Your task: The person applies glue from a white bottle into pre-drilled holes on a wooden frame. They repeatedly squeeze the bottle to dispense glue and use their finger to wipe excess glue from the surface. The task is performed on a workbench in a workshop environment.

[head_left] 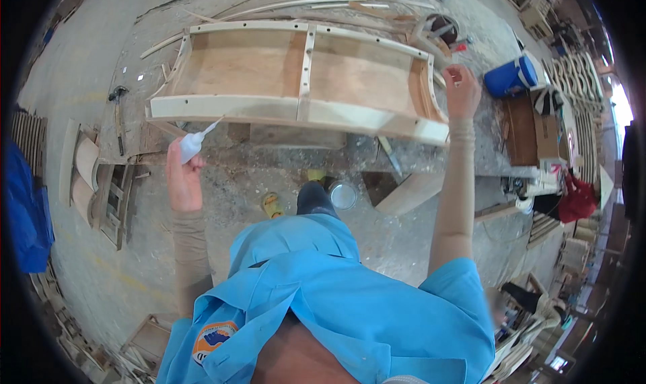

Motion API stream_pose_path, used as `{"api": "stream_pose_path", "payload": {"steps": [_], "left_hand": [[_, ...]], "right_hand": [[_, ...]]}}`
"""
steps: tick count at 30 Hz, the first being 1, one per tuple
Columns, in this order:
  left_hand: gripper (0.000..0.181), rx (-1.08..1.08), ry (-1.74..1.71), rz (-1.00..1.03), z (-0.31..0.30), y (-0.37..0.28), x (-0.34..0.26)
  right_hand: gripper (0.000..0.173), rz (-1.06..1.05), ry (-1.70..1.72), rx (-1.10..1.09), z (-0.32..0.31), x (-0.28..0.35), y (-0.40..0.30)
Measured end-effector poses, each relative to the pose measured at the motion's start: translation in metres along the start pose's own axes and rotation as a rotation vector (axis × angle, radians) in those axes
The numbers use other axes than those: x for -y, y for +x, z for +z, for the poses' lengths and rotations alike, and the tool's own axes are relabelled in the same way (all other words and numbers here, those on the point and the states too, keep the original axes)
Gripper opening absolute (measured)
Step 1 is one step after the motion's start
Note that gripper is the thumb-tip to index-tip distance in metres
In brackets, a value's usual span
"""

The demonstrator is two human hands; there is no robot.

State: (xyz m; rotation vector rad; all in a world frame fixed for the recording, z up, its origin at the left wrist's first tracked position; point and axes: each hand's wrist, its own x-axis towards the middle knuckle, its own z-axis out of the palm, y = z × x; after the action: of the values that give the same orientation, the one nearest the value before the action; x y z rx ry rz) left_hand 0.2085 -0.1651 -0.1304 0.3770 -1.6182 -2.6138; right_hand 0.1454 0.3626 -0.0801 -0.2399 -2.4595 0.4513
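Note:
My left hand (185, 184) grips a small white squeeze bottle (190, 145) with a thin pointed nozzle. The nozzle tip comes close to the lower left rail of a curved wooden frame (227, 105). This frame lies on the worktable, with a thin panel inside and a crossbar (305, 71) dividing it in two. Dark holes dot its pale rails. Beside the frame's right end is my right hand (463, 92), raised with fingers curled; whether anything small sits between the fingertips cannot be made out.
A hammer (119, 116) lies left of the frame, with wood strips (323, 1) behind it. A blue jug (510, 76) and a cardboard box (550, 134) stand to the right. Below the table edge are a round tin (343, 194) and a wooden board (411, 193). A person in red (578, 197) is farther right.

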Motion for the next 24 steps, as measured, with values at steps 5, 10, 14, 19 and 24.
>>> {"api": "stream_pose_path", "payload": {"steps": [5,10,14,19,24], "left_hand": [[0.034,-0.130,0.016,0.002,0.016,-0.001,0.006],[0.035,-0.202,0.032,0.032,0.039,-0.008,0.007],[0.035,-0.287,0.033,0.068,0.054,-0.016,0.002],[0.035,-0.312,0.029,0.057,0.061,-0.015,0.006],[0.036,-0.252,0.060,0.047,0.064,-0.009,0.006]], "right_hand": [[0.014,-0.101,-0.262,0.147,0.071,-0.111,0.097],[0.022,-0.139,-0.549,0.480,0.147,-0.185,0.153],[0.033,0.019,-0.554,0.600,0.198,-0.214,0.172],[0.050,0.001,-0.539,0.733,0.202,-0.208,0.176],[0.040,-0.065,-0.604,0.674,0.197,-0.212,0.172]]}}
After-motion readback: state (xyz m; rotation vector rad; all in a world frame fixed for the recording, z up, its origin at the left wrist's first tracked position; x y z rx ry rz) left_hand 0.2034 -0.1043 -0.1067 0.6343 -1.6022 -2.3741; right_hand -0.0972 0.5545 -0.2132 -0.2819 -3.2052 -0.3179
